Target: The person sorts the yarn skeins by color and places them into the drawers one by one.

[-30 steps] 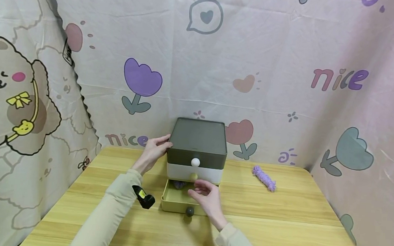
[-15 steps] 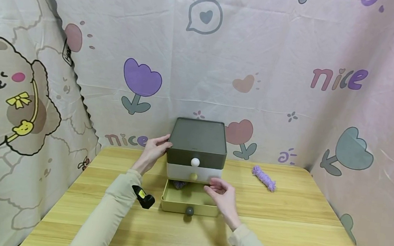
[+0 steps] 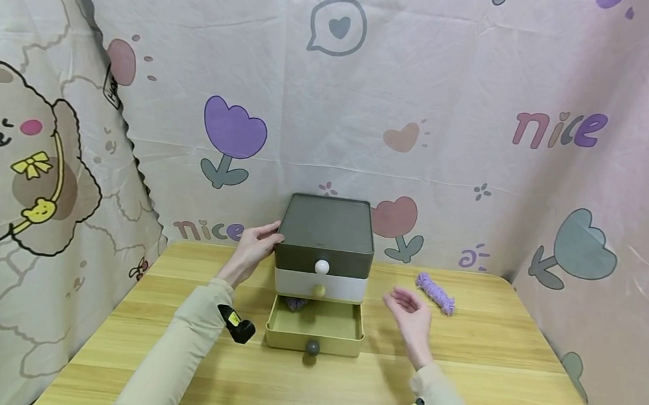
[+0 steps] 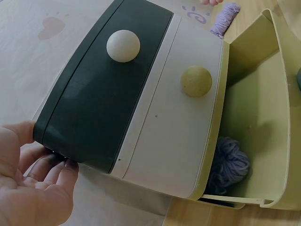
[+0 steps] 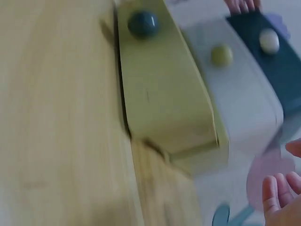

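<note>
A small drawer cabinet (image 3: pixel 328 226) with a dark grey-green top tier and a white middle tier stands on the table. Its bottom yellow-green drawer (image 3: pixel 311 343) is pulled out; a grey-purple yarn bundle (image 4: pixel 229 165) lies inside toward the back left. My left hand (image 3: pixel 253 251) rests on the cabinet's upper left side, thumb near the top edge and fingers against the side (image 4: pixel 42 183). My right hand (image 3: pixel 412 318) hovers over the table right of the drawer, holding nothing, its fingers loosely bent (image 5: pixel 284 193). Beyond it lies a purple yarn skein (image 3: pixel 436 293).
The wooden table (image 3: pixel 490 375) carries the cabinet near its back edge. A printed cloth (image 3: pixel 334 99) hangs behind, with more cloth along both sides. White (image 3: pixel 321 267), yellow (image 3: pixel 319 291) and dark (image 3: pixel 312 348) round knobs stick out from the drawer fronts.
My right hand has moved right, from above the pulled-out drawer to beside it, nearer the purple skein. My left hand, the cabinet and the drawer have stayed put.
</note>
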`<state>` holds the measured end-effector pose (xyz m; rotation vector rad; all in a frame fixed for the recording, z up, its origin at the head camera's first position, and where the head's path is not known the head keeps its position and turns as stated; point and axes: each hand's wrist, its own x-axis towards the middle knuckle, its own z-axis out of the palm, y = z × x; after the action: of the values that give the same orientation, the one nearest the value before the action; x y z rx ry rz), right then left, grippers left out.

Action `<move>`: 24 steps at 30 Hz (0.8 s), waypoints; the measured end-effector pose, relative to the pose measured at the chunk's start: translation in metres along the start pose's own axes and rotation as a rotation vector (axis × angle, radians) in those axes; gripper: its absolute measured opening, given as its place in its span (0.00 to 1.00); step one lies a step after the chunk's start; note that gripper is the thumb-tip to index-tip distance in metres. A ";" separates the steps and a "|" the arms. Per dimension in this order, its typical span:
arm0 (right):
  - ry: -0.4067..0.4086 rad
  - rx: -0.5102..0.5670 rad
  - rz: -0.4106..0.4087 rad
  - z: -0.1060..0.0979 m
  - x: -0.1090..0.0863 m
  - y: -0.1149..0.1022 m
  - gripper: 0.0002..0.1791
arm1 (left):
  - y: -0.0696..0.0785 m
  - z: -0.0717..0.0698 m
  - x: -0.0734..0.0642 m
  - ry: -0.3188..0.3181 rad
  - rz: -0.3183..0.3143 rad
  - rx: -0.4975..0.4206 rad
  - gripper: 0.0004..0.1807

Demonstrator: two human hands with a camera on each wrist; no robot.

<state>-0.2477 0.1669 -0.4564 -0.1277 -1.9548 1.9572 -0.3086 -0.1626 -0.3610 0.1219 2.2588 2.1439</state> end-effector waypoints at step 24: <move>0.334 -0.342 0.010 -0.101 0.064 0.059 0.28 | 0.000 0.000 0.001 -0.006 0.002 0.005 0.31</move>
<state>-0.2863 0.2845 -0.5049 -0.5185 -2.0363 1.4736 -0.3092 -0.1630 -0.3607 0.1305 2.2620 2.1353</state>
